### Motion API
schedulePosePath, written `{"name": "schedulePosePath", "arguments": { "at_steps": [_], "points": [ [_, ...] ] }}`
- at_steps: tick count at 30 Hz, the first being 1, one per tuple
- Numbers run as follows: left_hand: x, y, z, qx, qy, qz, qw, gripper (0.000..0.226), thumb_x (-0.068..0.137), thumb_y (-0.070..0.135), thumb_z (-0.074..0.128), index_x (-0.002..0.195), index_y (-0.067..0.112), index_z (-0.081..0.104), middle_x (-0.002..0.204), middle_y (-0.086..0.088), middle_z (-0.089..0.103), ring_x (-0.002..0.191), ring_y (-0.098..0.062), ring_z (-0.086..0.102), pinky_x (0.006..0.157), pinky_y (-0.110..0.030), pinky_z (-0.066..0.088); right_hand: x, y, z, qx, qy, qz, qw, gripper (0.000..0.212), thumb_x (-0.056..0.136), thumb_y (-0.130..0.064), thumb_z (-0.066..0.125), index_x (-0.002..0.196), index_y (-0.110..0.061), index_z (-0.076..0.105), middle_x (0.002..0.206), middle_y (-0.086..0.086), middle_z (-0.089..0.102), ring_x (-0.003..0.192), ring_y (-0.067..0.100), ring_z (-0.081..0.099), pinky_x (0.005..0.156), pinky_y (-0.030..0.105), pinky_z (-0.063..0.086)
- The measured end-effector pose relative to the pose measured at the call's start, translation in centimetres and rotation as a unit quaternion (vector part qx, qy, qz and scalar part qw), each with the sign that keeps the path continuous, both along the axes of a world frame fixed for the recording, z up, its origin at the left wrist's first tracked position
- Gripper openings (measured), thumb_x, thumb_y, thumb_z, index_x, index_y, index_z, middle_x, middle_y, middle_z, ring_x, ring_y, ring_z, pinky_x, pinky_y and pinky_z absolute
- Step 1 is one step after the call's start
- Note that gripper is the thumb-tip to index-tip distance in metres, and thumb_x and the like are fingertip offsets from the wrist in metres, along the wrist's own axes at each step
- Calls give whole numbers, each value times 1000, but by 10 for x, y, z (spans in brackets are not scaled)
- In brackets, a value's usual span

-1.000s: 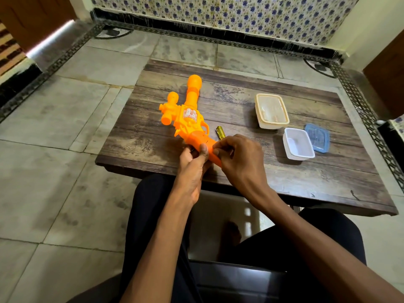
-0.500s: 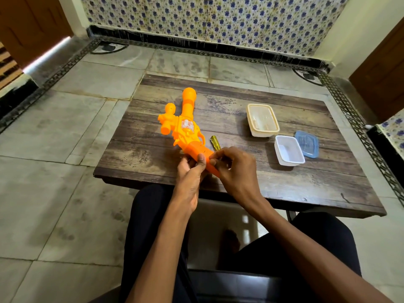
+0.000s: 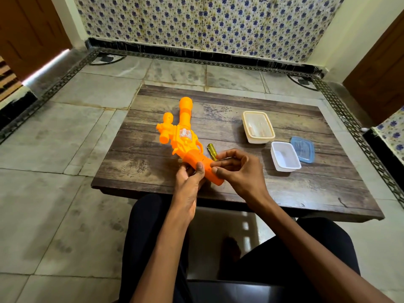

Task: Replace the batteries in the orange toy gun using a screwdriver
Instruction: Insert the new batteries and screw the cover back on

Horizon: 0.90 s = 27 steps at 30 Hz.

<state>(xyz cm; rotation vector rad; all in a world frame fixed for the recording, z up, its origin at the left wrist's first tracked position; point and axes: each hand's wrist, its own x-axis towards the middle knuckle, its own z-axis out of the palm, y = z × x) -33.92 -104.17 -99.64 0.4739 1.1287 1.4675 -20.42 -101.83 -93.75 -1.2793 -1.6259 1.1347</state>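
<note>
1. Wooden table point(image 3: 229, 193): low, dark planks, set on a tiled floor; the person's knees in dark trousers sit at its 6 o'clock edge
2. Orange toy gun point(image 3: 185, 136): lies on the table's left-centre, muzzle toward 12 o'clock, grip end toward 5 o'clock, close to the near edge; a small side barrel juts from its 9 o'clock flank
3. Right hand point(image 3: 238, 169): comes in from 5 o'clock; fingers curled, thumb and fingertips pinched against the grip's right face. Something small may sit in the pinch; cannot tell
4. Left hand point(image 3: 188, 182): comes in from 6 o'clock; thumb pressed on top of the grip, other fingers wrapped under it, so it clasps the gun's grip
5. Cream container point(image 3: 258, 127): rectangular, open side up, at 2 o'clock from the gun; contents too blurred to tell
6. White container point(image 3: 285, 156): smaller, open, at 5 o'clock from the cream one, apart from the right hand at its 9 o'clock
7. Blue lid point(image 3: 302, 149): translucent, flat on the table, just beside the white container at its 2 o'clock side
8. Screwdriver point(image 3: 211, 150): only the yellow handle shows, lying on the table just right of the gun's grip; its far end is hidden behind the right fingers
</note>
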Motion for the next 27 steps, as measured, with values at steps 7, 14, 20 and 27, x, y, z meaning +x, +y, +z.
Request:
{"name": "schedulePosePath", "arguments": {
  "at_steps": [7,14,20,27],
  "points": [
    [1,0,0,0,14,-16,1000,14,98,20,60,111,19,60,118,-13,71,112,-27,68,107,-46,47,-5,-1,4,31,-64,9,997,27,73,-7,85,95,-12,69,81,0,76,74,7,74,65,33,63],
    [2,1,-2,2,11,-6,1000,48,85,33,69,125,10,56,123,-15,69,117,-27,65,110,-47,45,-6,3,3,32,-74,-10,997,25,72,-11,86,88,-16,68,76,-3,75,71,2,72,61,19,57],
    [2,1,-2,6,8,-5,1000,51,79,37,72,122,13,57,125,-14,67,119,-27,64,111,-48,44,-6,2,-1,79,-88,-27,993,24,72,-8,85,85,-15,66,76,-5,74,69,4,71,61,24,59],
    [4,2,-4,3,19,-6,1000,23,92,26,66,113,19,59,124,-14,68,117,-26,65,109,-46,45,-5,3,-3,154,-158,6,975,23,75,-11,82,88,-18,65,79,-6,72,71,4,69,64,31,60]
  ]
}}
